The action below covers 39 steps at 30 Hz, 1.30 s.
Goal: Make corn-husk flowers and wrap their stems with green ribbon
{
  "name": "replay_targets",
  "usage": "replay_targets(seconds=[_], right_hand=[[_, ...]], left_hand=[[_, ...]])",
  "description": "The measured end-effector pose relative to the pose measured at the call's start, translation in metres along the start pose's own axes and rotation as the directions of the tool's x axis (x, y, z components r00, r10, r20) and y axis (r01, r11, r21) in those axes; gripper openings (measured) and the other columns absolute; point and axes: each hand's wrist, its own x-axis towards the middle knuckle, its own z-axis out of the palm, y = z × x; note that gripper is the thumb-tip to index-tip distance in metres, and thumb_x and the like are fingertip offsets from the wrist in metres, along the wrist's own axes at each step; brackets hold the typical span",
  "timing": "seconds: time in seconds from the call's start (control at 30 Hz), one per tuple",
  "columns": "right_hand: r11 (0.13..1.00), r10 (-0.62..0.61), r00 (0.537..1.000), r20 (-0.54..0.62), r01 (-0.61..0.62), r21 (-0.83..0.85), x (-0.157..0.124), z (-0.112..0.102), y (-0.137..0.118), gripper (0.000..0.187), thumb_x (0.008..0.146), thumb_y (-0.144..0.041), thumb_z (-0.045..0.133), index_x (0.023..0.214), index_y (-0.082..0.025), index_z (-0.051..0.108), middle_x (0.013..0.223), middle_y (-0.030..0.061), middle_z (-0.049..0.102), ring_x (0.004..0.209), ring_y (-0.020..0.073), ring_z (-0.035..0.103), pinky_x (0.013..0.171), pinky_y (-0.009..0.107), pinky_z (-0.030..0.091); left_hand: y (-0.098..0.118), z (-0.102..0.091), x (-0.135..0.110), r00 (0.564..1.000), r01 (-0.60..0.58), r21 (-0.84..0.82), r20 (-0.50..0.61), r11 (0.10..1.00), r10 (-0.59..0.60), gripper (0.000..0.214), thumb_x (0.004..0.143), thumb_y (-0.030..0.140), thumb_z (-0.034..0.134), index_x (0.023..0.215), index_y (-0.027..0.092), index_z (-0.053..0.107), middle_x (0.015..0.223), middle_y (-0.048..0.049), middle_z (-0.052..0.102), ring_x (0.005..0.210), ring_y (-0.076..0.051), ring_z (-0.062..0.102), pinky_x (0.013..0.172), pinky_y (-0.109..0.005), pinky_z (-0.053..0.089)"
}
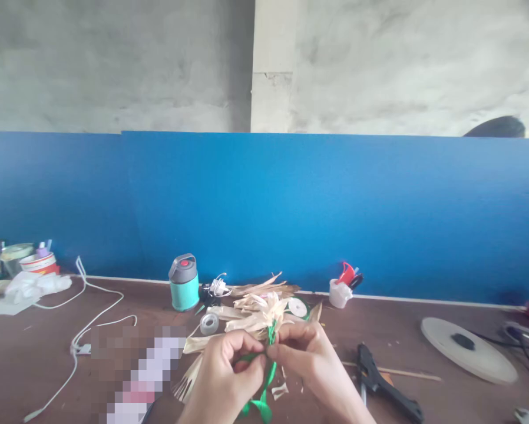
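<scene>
My left hand [235, 368] and my right hand [306, 353] meet low in the middle of the view. Both are closed in a pinch on a green ribbon [261, 407], whose loose end hangs and curls below the fingers. The ribbon's upper part is wound around the stem of a pale corn-husk flower [268, 309], which rises just above my fingertips. Behind and to the left lie more dried corn husks [198, 344]. The fingers partly cover the stem, so the exact grip there is hidden.
A glue gun [383, 383] and a thin stick [406, 372] lie to the right, near a round pale disc [468, 350]. Behind stand a turquoise flask [184, 291], a tape roll [209, 323] and a white cup [340, 294]. White cable [101, 312] trails at left; a blue partition [264, 206] closes the back.
</scene>
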Motion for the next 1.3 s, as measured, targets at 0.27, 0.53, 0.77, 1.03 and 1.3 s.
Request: replay_targets(seconds=[0.27, 0.53, 0.77, 1.03, 1.3], right_hand=[[0.967, -0.068, 0.989, -0.133, 0.033, -0.251, -0.003, 0.006, 0.000, 0.018, 0.060, -0.013, 0.069, 0.045, -0.015, 0.060, 0.058, -0.0022, 0.049, 0.056, 0.0101, 0.044, 0.051, 0.023, 0.030], [0.956, 0.076, 0.965, 0.250, -0.143, 0.258, 0.001, 0.000, 0.004, 0.027, 0.058, -0.028, 0.086, 0.069, -0.013, 0.067, 0.064, -0.0021, 0.057, 0.057, 0.0084, 0.048, 0.057, 0.022, 0.037], [0.920, 0.023, 0.933, 0.359, -0.160, 0.358, 0.004, -0.001, 0.016, 0.016, 0.066, -0.026, 0.083, 0.076, -0.015, 0.078, 0.069, 0.0025, 0.068, 0.064, 0.0129, 0.059, 0.068, 0.026, 0.044], [0.917, 0.024, 0.939, 0.343, -0.157, 0.366, 0.006, -0.004, 0.016, 0.014, 0.063, -0.022, 0.085, 0.071, -0.014, 0.078, 0.066, 0.0027, 0.067, 0.065, 0.0136, 0.058, 0.062, 0.025, 0.043], [0.905, 0.021, 0.898, 0.438, -0.203, 0.374, 0.002, -0.001, 0.005, 0.016, 0.058, -0.018, 0.083, 0.067, -0.011, 0.072, 0.065, 0.0005, 0.062, 0.059, 0.0106, 0.051, 0.060, 0.024, 0.038]], left_hand=[[0.002, 0.000, -0.001, 0.997, 0.062, -0.039, 0.039, 0.997, -0.060, 0.019, 0.061, 0.024, 0.071, 0.056, 0.018, 0.054, 0.045, 0.0077, 0.048, 0.040, -0.007, 0.038, 0.043, -0.020, 0.029], [0.000, -0.012, 0.009, 0.961, 0.221, -0.321, 0.230, 0.921, -0.150, 0.025, 0.055, 0.024, 0.079, 0.058, 0.014, 0.057, 0.057, 0.0016, 0.062, 0.042, -0.002, 0.034, 0.042, -0.018, 0.020], [0.000, -0.017, 0.012, 0.834, 0.425, -0.384, 0.517, 0.820, -0.190, 0.029, 0.055, 0.022, 0.081, 0.058, 0.018, 0.052, 0.041, 0.0131, 0.034, 0.036, 0.000, 0.014, 0.038, -0.019, 0.008], [-0.003, -0.012, 0.012, 0.881, 0.324, -0.421, 0.460, 0.847, -0.108, 0.020, 0.054, 0.014, 0.079, 0.057, 0.015, 0.059, 0.047, 0.0081, 0.048, 0.036, 0.000, 0.025, 0.037, -0.018, 0.011], [-0.018, -0.012, 0.016, 0.785, 0.431, -0.403, 0.608, 0.807, -0.115, 0.009, 0.051, 0.010, 0.071, 0.055, 0.016, 0.066, 0.037, 0.0100, 0.038, 0.032, -0.001, 0.020, 0.035, -0.019, 0.010]])
